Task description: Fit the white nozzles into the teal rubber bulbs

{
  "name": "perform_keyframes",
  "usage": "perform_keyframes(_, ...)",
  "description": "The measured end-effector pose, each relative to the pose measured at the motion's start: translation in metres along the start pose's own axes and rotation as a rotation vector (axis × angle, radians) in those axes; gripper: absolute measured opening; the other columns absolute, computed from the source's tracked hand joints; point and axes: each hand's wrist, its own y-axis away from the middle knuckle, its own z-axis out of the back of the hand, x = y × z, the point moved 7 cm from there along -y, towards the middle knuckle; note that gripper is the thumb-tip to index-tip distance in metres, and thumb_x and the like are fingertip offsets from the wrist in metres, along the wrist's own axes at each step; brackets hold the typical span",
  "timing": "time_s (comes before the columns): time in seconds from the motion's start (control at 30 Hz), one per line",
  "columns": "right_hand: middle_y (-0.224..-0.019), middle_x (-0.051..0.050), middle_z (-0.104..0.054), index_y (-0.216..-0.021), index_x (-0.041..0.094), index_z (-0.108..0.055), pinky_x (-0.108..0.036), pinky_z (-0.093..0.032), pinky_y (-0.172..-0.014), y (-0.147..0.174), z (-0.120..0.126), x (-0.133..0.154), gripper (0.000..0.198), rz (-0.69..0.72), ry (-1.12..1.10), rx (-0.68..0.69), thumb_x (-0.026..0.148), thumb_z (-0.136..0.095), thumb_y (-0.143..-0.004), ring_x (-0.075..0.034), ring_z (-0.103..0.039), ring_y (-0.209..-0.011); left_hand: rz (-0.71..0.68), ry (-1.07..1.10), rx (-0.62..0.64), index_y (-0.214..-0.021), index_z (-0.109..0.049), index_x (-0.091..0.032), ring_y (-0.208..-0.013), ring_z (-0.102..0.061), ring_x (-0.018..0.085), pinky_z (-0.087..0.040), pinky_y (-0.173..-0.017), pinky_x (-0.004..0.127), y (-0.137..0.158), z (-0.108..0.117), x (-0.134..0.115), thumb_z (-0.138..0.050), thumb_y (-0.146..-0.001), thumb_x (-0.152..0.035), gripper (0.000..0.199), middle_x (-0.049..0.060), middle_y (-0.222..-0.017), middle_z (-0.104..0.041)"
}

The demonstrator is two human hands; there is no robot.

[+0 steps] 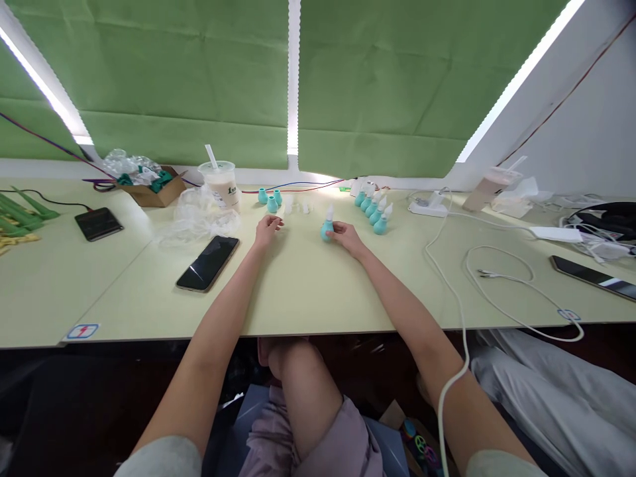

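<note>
My right hand (346, 238) is closed around a teal bulb syringe (326, 230), which stands upright with its clear pointed nozzle (330, 212) on top. My left hand (269, 230) rests on the table, its fingers loosely bent and apart, with nothing visible in them. Just beyond it are several teal bulbs without nozzles (271, 204) and a few loose clear nozzles (289, 205). To the right of my right hand, a slanting row of teal bulb syringes (380, 226) stands with nozzles fitted.
A black phone (209, 263) lies left of my left arm. Behind it are a crumpled clear plastic bag (199, 215), a drink cup (221, 182) and an open cardboard box (154, 192). A power strip (427, 207) and white cable (450, 291) lie right. Another person's leg (527, 377) shows lower right.
</note>
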Motion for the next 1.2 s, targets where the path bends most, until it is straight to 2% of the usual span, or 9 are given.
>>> perform_keyframes(0.13, -0.081, -0.004, -0.072, -0.077, 0.018, -0.069, -0.043, -0.052, -0.089, -0.002, 0.002, -0.003, 0.05, -0.023, 0.039, -0.028, 0.047, -0.086, -0.041, -0.022, -0.066, -0.083, 0.003, 0.007, 0.006, -0.08, -0.061, -0.018, -0.071, -0.058, 0.016, -0.041, -0.071, 0.031, 0.001, -0.001, 0.0, -0.055, -0.076, -0.032, 0.015, 0.005, -0.081, -0.067)
perform_keyframes(0.23, -0.076, -0.003, -0.07, -0.073, 0.018, -0.068, -0.042, -0.052, -0.087, -0.002, 0.004, -0.003, 0.048, -0.014, 0.06, -0.062, 0.051, -0.084, -0.043, -0.021, -0.066, -0.079, 0.007, 0.011, 0.01, -0.079, -0.06, -0.018, -0.07, -0.058, 0.016, -0.041, -0.072, 0.031, 0.002, -0.002, -0.001, -0.054, -0.077, -0.03, 0.014, 0.005, -0.081, -0.067)
perform_keyframes(0.4, -0.089, -0.005, -0.072, -0.083, 0.019, -0.068, -0.04, -0.05, -0.093, 0.0, 0.003, 0.004, 0.051, 0.04, 0.042, -0.047, 0.052, -0.083, -0.047, -0.022, -0.065, -0.092, 0.012, 0.041, 0.021, -0.078, -0.061, -0.018, -0.069, -0.057, 0.015, -0.042, -0.072, 0.03, 0.004, -0.002, -0.004, -0.055, -0.076, -0.029, 0.012, 0.004, -0.078, -0.066)
perform_keyframes(0.53, -0.081, -0.005, -0.071, -0.075, 0.018, -0.066, -0.041, -0.05, -0.09, -0.002, 0.008, -0.002, 0.051, -0.014, 0.084, -0.11, 0.053, -0.083, -0.043, -0.022, -0.065, -0.085, 0.017, 0.041, 0.038, -0.078, -0.06, -0.018, -0.068, -0.056, 0.015, -0.042, -0.072, 0.031, 0.003, -0.004, -0.002, -0.054, -0.076, -0.028, 0.012, 0.004, -0.078, -0.065)
perform_keyframes(0.7, -0.1, -0.006, -0.07, -0.092, 0.019, -0.065, -0.037, -0.048, -0.092, -0.008, 0.02, -0.002, 0.052, 0.076, 0.074, -0.232, 0.055, -0.074, -0.056, -0.021, -0.063, -0.096, 0.0, 0.041, 0.039, -0.076, -0.059, -0.018, -0.066, -0.056, 0.016, -0.043, -0.072, 0.033, 0.002, -0.003, -0.001, -0.056, -0.074, -0.032, 0.014, 0.005, -0.077, -0.065)
perform_keyframes(0.8, -0.105, -0.009, -0.069, -0.097, 0.017, -0.063, -0.036, -0.048, -0.09, -0.026, 0.032, -0.001, 0.052, 0.111, 0.154, -0.33, 0.053, -0.071, -0.06, -0.022, -0.063, -0.098, 0.003, 0.038, 0.044, -0.076, -0.06, -0.018, -0.067, -0.057, 0.016, -0.043, -0.071, 0.032, 0.002, -0.003, -0.001, -0.056, -0.074, -0.032, 0.015, 0.005, -0.078, -0.065)
perform_keyframes(0.97, -0.103, -0.009, -0.069, -0.097, 0.017, -0.062, -0.037, -0.043, -0.092, -0.076, 0.041, 0.014, 0.035, 0.14, 0.493, -0.421, 0.04, -0.063, -0.071, -0.023, -0.061, -0.098, -0.001, 0.036, 0.046, -0.075, -0.06, -0.018, -0.067, -0.057, 0.016, -0.044, -0.07, 0.031, 0.001, -0.003, -0.001, -0.054, -0.076, -0.029, 0.013, 0.005, -0.076, -0.065)
perform_keyframes(1.07, -0.107, -0.013, -0.068, -0.104, 0.016, -0.062, -0.034, -0.042, -0.09, -0.099, 0.047, 0.021, 0.031, 0.094, 0.621, -0.575, 0.029, -0.058, -0.077, -0.024, -0.059, -0.1, 0.004, 0.025, 0.048, -0.077, -0.06, -0.018, -0.067, -0.057, 0.016, -0.044, -0.07, 0.031, -0.001, -0.002, 0.003, -0.052, -0.076, -0.029, 0.014, 0.005, -0.077, -0.066)
perform_keyframes(1.2, -0.114, -0.018, -0.063, -0.108, 0.012, -0.063, -0.035, -0.037, -0.094, -0.112, 0.052, 0.016, 0.032, 0.028, 0.768, -0.739, 0.025, -0.057, -0.079, -0.027, -0.051, -0.112, 0.012, 0.026, 0.056, -0.078, -0.06, -0.018, -0.068, -0.057, 0.016, -0.044, -0.07, 0.031, -0.001, -0.003, 0.006, -0.051, -0.078, -0.03, 0.015, 0.005, -0.078, -0.066)
